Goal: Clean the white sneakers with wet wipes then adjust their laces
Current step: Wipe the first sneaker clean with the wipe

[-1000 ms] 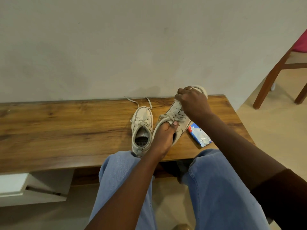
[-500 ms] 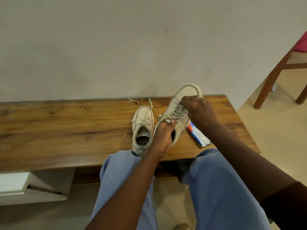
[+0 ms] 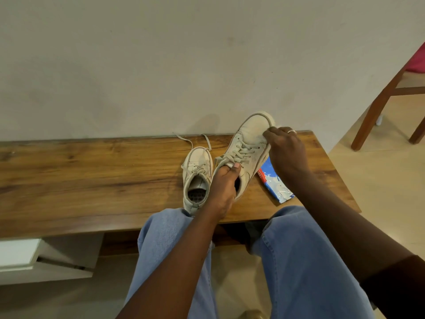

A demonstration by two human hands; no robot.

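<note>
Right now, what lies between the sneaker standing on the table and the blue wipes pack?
In the head view, the second sneaker lies there, toe raised, with the left hand gripping its opening.

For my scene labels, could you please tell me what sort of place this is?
Most likely a room in a home: a low wooden bench against a plain wall, with a wooden chair nearby.

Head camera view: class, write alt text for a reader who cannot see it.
A person's left hand has a grip on the opening of a white lace-up sneaker, tilted toe-up, while the right hand touches the side of its toe. A second white sneaker and a blue-and-white packet lie on the brown wooden bench.
</note>
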